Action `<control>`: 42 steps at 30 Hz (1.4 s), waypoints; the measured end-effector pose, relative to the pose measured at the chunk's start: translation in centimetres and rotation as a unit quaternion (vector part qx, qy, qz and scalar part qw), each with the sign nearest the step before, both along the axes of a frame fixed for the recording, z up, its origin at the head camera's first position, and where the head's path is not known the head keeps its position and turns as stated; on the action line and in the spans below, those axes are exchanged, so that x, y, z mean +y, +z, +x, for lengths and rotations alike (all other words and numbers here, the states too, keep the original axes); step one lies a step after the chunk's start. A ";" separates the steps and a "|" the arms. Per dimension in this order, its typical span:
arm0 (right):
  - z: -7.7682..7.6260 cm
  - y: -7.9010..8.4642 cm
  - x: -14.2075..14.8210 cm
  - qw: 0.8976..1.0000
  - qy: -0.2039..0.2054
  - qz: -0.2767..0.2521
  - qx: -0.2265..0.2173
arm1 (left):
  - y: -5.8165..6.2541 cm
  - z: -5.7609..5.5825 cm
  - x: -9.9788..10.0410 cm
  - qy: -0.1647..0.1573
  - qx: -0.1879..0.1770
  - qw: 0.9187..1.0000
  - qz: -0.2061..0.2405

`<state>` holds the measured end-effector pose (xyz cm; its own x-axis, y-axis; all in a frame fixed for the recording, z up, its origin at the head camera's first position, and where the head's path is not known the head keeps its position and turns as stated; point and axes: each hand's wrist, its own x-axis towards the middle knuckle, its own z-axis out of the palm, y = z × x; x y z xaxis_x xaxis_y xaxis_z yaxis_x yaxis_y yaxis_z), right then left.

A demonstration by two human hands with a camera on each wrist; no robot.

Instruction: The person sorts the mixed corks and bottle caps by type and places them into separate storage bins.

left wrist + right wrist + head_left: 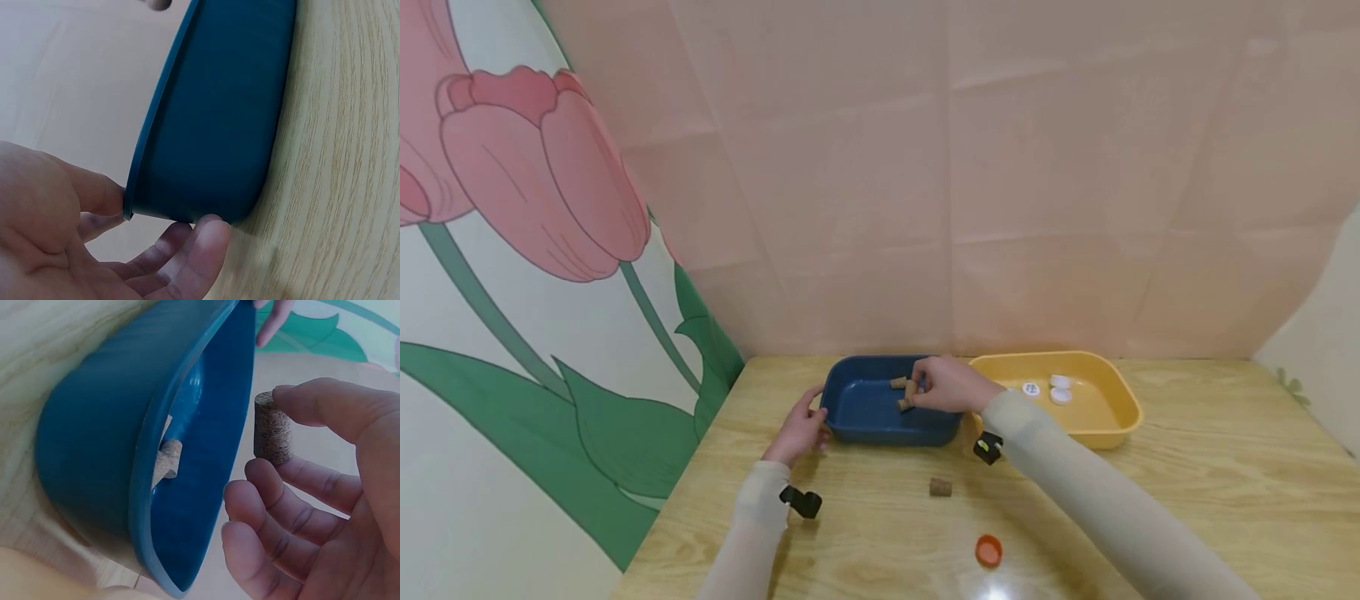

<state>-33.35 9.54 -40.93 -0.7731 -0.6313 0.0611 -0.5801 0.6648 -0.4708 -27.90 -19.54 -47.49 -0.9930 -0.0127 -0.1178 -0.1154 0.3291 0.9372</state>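
A dark blue plastic bin (887, 435) stands at the back of the table. My left hand (797, 432) grips its left end, thumb at the rim and fingers against the outer wall, as the left wrist view shows. Over the bin, my right hand (955, 385) pinches a cork (272, 430) between thumb and fingers. Inside the bin lie other corks (169, 459), partly hidden by the wall in the right wrist view. One more cork (940, 487) lies on its side on the table in front of the bin.
To the right of the blue bin is a yellow bin (1129, 419) with white bottle caps (1061, 396) in it; the right forearm covers part of it. A red-orange cap (988, 551) lies near the table's front. Behind the table (1217, 467) hangs a pink cloth (850, 208).
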 end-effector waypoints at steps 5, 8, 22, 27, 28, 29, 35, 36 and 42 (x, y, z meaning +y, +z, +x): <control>-1.4 -0.2 -0.8 1.000 0.001 0.006 0.002 | -0.3 -0.3 -0.1 0.001 -0.003 1.000 0.015; -2.3 -0.4 -1.4 1.000 -0.005 0.024 0.015 | -0.2 -0.3 -0.1 0.003 0.001 1.000 0.016; -4.8 -0.8 -3.7 0.997 -0.003 0.077 0.008 | 0.0 -0.3 0.0 0.005 0.002 1.000 0.009; -5.2 -1.7 -4.3 0.995 -0.004 0.089 -0.051 | -0.3 -0.3 -0.3 0.000 -0.004 1.000 0.008; -5.3 -1.9 -4.3 0.994 -0.005 0.092 -0.064 | -0.4 -0.3 -0.3 -0.001 -0.003 1.000 0.009; -5.4 -2.0 -4.4 0.993 -0.007 0.094 -0.077 | -0.4 -0.3 -0.3 -0.002 -0.003 1.000 0.010; -6.5 -3.1 -4.8 0.986 -0.025 0.125 -0.107 | -0.3 -0.3 -0.3 -0.001 -0.002 1.000 0.009; -6.6 -3.1 -4.8 0.985 -0.028 0.129 -0.110 | -0.3 -0.3 -0.2 0.000 -0.003 1.000 0.008; -6.7 -2.8 -4.7 0.983 -0.028 0.137 -0.122 | -0.2 -0.2 0.0 0.006 -0.007 1.000 -0.001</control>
